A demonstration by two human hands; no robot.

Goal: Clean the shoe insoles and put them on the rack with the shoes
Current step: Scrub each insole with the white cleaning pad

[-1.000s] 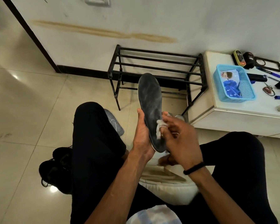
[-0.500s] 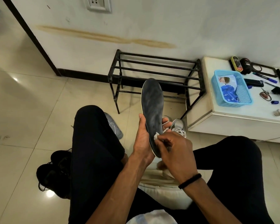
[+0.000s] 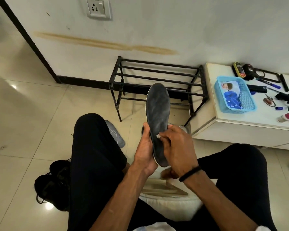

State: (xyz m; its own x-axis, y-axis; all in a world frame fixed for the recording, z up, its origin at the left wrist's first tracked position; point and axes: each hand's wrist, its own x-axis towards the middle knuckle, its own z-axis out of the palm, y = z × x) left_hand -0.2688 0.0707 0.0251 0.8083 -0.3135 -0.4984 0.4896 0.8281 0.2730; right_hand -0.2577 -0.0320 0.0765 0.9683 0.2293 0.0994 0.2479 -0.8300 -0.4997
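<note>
The left hand [image 3: 144, 147] is wrapped round the lower half of the dark insole [image 3: 158, 119], thumb up along its left edge and fingertips peeking out on the right side, holding it nearly upright between the knees. The toe end points up toward the black rack [image 3: 157, 80] against the wall, and the heel end sits down in the palm. The right hand [image 3: 178, 150] is curled in over the insole's lower face, fingers bent and pinching a small white scrap of wipe [image 3: 157, 135] against the grey, scuffed surface. Only a corner of that wipe shows between the fingertips. A second grey insole [image 3: 116, 135] lies flat on the floor tiles beside the left knee, well apart from both hands. A black pair of shoes [image 3: 52, 184] sits on the floor further left, by the left leg. Off to the right, a blue basket [image 3: 234, 94] rests on the white cabinet [image 3: 212, 104].
</note>
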